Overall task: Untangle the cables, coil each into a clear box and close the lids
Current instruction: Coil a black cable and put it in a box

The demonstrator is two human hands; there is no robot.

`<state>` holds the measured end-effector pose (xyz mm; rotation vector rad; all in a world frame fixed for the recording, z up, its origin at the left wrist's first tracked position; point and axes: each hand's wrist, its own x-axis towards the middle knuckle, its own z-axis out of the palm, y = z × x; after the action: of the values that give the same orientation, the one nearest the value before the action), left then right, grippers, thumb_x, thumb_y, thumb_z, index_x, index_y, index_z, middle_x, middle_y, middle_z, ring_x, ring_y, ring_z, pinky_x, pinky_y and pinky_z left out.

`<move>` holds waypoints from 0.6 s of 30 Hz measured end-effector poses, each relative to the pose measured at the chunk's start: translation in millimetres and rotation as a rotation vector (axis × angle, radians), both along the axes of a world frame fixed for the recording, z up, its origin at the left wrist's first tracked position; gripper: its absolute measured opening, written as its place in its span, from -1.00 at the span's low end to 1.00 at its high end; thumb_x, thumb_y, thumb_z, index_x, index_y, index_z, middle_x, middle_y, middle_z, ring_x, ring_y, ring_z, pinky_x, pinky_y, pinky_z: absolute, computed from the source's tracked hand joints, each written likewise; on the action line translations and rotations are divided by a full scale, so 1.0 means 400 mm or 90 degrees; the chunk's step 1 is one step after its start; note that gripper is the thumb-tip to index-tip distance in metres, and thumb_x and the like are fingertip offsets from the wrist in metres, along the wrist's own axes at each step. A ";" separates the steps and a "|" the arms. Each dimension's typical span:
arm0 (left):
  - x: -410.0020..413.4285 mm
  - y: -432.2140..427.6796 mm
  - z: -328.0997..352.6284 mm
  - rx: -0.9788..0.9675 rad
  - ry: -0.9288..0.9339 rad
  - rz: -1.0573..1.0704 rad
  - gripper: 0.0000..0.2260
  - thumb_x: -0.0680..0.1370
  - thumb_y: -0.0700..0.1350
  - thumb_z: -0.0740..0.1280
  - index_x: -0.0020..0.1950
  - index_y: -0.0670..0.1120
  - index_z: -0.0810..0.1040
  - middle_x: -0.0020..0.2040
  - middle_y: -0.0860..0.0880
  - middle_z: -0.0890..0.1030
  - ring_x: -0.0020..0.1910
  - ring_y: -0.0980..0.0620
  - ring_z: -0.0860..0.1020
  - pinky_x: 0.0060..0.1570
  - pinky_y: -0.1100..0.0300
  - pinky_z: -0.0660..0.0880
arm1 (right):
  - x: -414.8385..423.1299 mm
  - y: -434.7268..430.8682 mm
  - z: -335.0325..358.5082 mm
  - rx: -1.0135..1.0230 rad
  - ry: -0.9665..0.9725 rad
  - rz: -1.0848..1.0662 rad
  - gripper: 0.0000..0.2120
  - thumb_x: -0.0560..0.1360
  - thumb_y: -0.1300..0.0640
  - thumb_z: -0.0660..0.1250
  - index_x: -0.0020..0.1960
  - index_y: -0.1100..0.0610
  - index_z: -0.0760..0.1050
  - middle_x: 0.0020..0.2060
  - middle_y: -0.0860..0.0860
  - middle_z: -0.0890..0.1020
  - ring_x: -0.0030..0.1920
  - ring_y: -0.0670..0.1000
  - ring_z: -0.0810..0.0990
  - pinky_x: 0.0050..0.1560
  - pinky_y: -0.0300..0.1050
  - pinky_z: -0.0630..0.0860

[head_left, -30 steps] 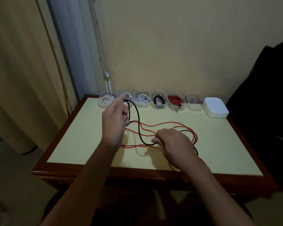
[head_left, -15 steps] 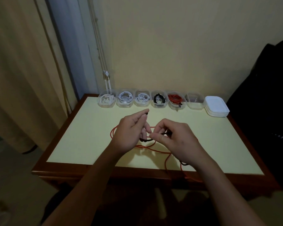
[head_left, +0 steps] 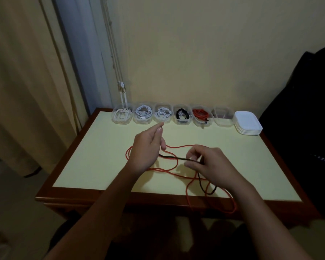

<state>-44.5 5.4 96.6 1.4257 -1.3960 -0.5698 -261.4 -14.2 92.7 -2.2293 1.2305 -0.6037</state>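
Left hand drew black cable out; 5 boxes filled.

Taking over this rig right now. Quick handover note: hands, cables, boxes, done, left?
Left hand: pinches the end of the black cable.
Right hand: pinches the same cable further along.
Red cable: loose on the table, crossing the black one, one loop hanging over the front edge.
Done: five filled boxes at the back (three white, one black, one red).
Left: separate black from red, coil and box them. The empty box sits far right. The lid stack is beside it, no lids fitted.
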 end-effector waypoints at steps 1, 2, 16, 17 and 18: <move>0.006 0.000 -0.010 -0.008 -0.018 0.018 -0.67 0.72 -0.10 0.13 0.47 -0.05 0.46 -0.37 0.06 0.58 -0.31 0.14 0.55 -0.14 0.49 0.39 | -0.017 -0.002 -0.034 0.011 0.036 -0.010 -0.78 0.50 0.00 0.49 -0.19 -0.14 0.46 -0.24 -0.11 0.61 -0.24 -0.18 0.54 -0.19 -0.18 0.42; 0.013 0.000 -0.021 -0.008 -0.026 0.033 -0.67 0.72 -0.10 0.13 0.47 -0.06 0.45 -0.36 0.06 0.58 -0.25 0.11 0.57 -0.16 0.54 0.37 | -0.032 -0.001 -0.067 0.028 0.068 -0.024 -0.78 0.52 -0.02 0.46 -0.21 -0.12 0.44 -0.24 -0.11 0.61 -0.23 -0.18 0.55 -0.18 -0.15 0.43; 0.050 -0.031 -0.086 0.108 0.159 0.102 -0.70 0.73 -0.08 0.10 0.33 -0.08 0.55 -0.31 0.06 0.58 -0.18 0.04 0.56 0.09 0.11 0.47 | -0.036 -0.022 -0.264 0.333 0.148 -0.114 -0.62 0.57 -0.27 0.29 0.09 0.04 0.55 -0.11 0.01 0.67 -0.16 0.02 0.67 -0.16 -0.09 0.61; 0.051 -0.032 -0.084 0.119 0.178 0.107 -0.73 0.72 -0.09 0.11 0.26 -0.04 0.58 -0.30 0.04 0.58 -0.23 0.05 0.54 0.00 0.14 0.47 | -0.027 -0.034 -0.269 0.309 0.140 -0.115 -0.66 0.58 -0.23 0.31 0.03 0.05 0.56 -0.13 0.00 0.66 -0.14 0.00 0.64 -0.15 -0.12 0.56; 0.054 -0.035 -0.084 0.133 0.208 0.115 -0.75 0.72 -0.10 0.11 0.19 -0.01 0.58 -0.30 0.03 0.57 -0.31 0.07 0.48 -0.14 0.20 0.45 | -0.018 -0.048 -0.274 0.286 0.126 -0.118 -0.69 0.58 -0.18 0.32 -0.05 0.07 0.56 -0.17 0.01 0.65 -0.15 0.02 0.63 -0.17 -0.13 0.50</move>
<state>-23.0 -8.5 62.8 1.5257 -0.9602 -0.8085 -268.4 -33.3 -16.7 -1.8415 1.5110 -0.1479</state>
